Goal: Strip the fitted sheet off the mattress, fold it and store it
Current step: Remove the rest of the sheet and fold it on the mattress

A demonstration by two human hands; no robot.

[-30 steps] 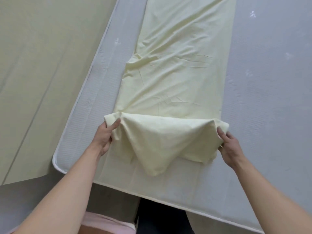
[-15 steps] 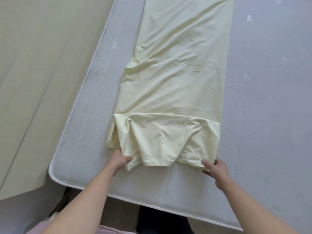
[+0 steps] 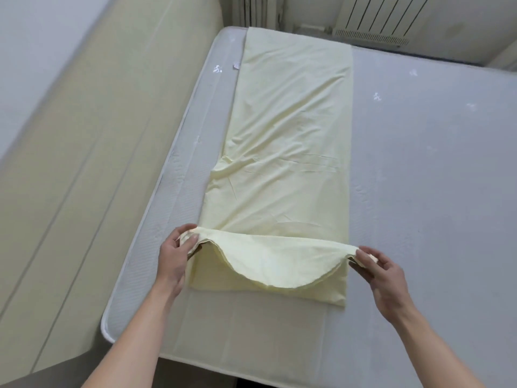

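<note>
one pale yellow sheet (image 3: 282,152) lies on one grey mattress (image 3: 425,191); the left hand (image 3: 174,254) and right hand (image 3: 383,275) each pinch one corner, the fold sagging between them.

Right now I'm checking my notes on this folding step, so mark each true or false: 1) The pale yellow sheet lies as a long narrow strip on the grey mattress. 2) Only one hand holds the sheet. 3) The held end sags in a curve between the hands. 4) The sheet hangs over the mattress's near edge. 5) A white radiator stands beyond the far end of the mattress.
1) True: the pale yellow sheet lies as a strip on the grey mattress.
2) False: the left hand and the right hand each pinch a corner.
3) True.
4) False: it stops short, with bare mattress nearer the person.
5) True: the white radiator stands there.
</note>
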